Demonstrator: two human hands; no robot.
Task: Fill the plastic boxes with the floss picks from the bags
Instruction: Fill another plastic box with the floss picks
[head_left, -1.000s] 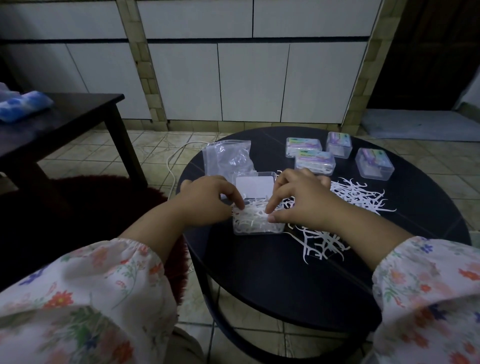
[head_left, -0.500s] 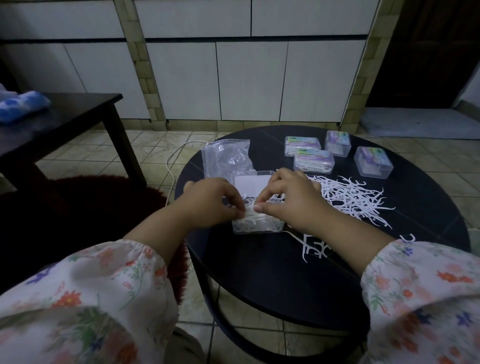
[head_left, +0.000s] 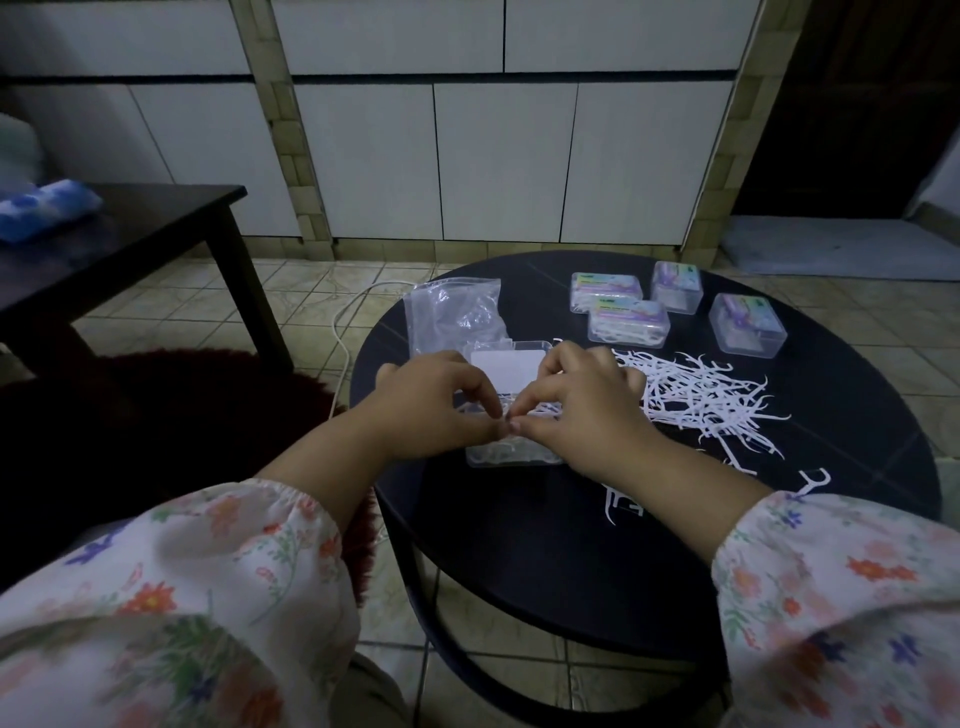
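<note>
An open clear plastic box (head_left: 511, 454) with white floss picks inside sits on the round black table (head_left: 649, 545), its lid (head_left: 506, 366) folded back. My left hand (head_left: 431, 410) and my right hand (head_left: 587, 405) meet over the box, fingers curled, thumb tips touching, pinching floss picks above it. A loose pile of white floss picks (head_left: 701, 400) lies just right of my right hand. A clear plastic bag (head_left: 452, 312) lies behind the box.
Several closed labelled boxes stand at the back of the table: (head_left: 605, 291), (head_left: 628, 322), (head_left: 675, 286), (head_left: 748, 325). Stray picks (head_left: 813, 480) lie near my right sleeve. A dark side table (head_left: 130, 228) stands left, a white cable (head_left: 343, 332) on the tiled floor.
My right hand moved left from the box's right edge to meet my left hand over the box. The loose pile right of it is now more exposed.
</note>
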